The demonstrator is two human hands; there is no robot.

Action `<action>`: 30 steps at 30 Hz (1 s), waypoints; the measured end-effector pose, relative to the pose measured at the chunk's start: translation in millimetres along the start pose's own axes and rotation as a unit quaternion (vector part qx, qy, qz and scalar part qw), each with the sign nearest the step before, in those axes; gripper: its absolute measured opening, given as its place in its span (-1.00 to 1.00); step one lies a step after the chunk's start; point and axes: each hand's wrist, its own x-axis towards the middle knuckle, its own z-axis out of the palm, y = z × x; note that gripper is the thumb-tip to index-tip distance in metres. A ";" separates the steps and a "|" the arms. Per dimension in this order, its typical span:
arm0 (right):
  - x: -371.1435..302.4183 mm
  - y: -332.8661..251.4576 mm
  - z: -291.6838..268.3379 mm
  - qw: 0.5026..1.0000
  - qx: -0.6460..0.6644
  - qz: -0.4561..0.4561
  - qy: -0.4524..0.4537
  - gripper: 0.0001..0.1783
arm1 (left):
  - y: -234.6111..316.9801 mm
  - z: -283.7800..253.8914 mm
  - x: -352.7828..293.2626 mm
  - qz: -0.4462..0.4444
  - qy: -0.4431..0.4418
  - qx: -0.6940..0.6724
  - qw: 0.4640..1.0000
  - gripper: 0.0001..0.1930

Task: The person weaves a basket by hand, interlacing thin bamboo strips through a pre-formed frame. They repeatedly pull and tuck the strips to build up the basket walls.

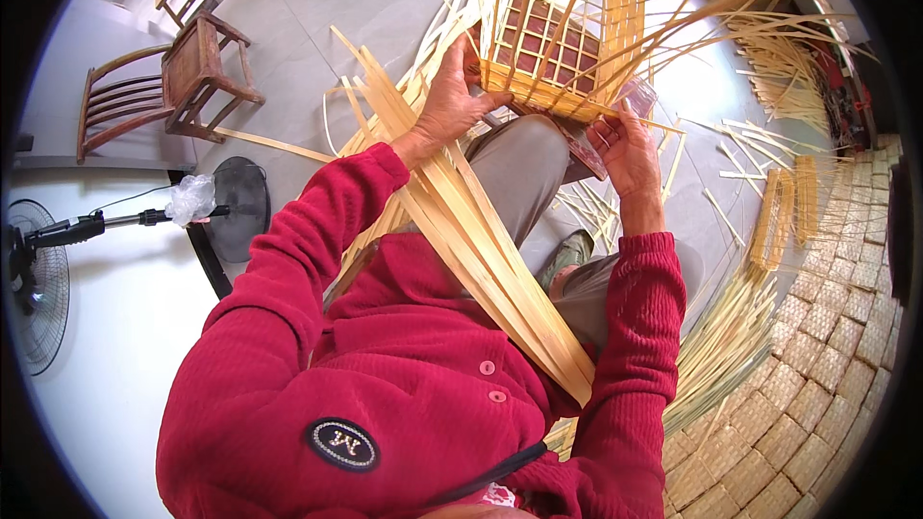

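Observation:
A half-woven basket of yellow bamboo strips [538, 85] stands in front of me, its lattice bottom open and long loose strip ends fanning out from it. My left hand [456, 104] is closed on the basket's near left corner, thumb along the woven band. At the near right corner, my right hand [627, 146] pinches a thin bamboo strip [661, 125] by the band, with the other fingers curled. Flat, wide bamboo strips [481, 250] lie in a bundle across my lap, under my left forearm. A dark red surface [553, 34] shows through the lattice.
A wooden chair [197, 67] and a standing fan [43, 274] are at the left. Cut strip pieces [740, 159] litter the floor on the right. Beyond them are a bundle of thin strips [726, 346] and stacked woven blocks [798, 384]. More strips [784, 67] lie far right.

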 end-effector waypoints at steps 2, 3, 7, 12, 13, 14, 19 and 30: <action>-0.8 0.6 -1.2 1.000 0.001 -0.002 -0.003 -0.76 | 3.1 3.3 -1.1 -0.019 -0.007 0.003 1.000 0.02; -1.1 0.9 -4.2 1.000 0.010 -0.001 0.001 -0.78 | 7.5 7.4 0.4 -0.037 -0.019 -0.052 0.998 0.01; 0.1 8.2 -13.2 1.000 0.027 -0.015 0.004 -0.81 | 14.1 26.0 9.4 -0.004 0.022 -0.024 0.999 0.03; -6.7 11.7 2.6 0.999 -0.021 -0.032 0.038 -0.74 | -3.4 31.4 17.7 0.010 0.070 0.002 0.998 -0.20; -7.2 11.0 2.7 0.998 -0.027 -0.032 0.039 -0.74 | -9.7 30.4 17.8 0.017 0.065 0.021 0.997 -0.23; -7.3 9.2 3.7 0.998 -0.034 -0.032 0.040 -0.73 | -5.3 31.9 19.8 0.025 0.062 0.040 0.997 -0.25; -6.0 9.5 6.0 0.997 -0.024 -0.045 0.055 -0.70 | -23.6 25.5 31.0 0.020 0.069 0.059 0.996 -0.27; -11.9 9.8 7.5 0.993 0.014 -0.073 0.087 -0.74 | 81.2 58.0 -8.0 0.384 -0.154 0.304 0.858 -0.62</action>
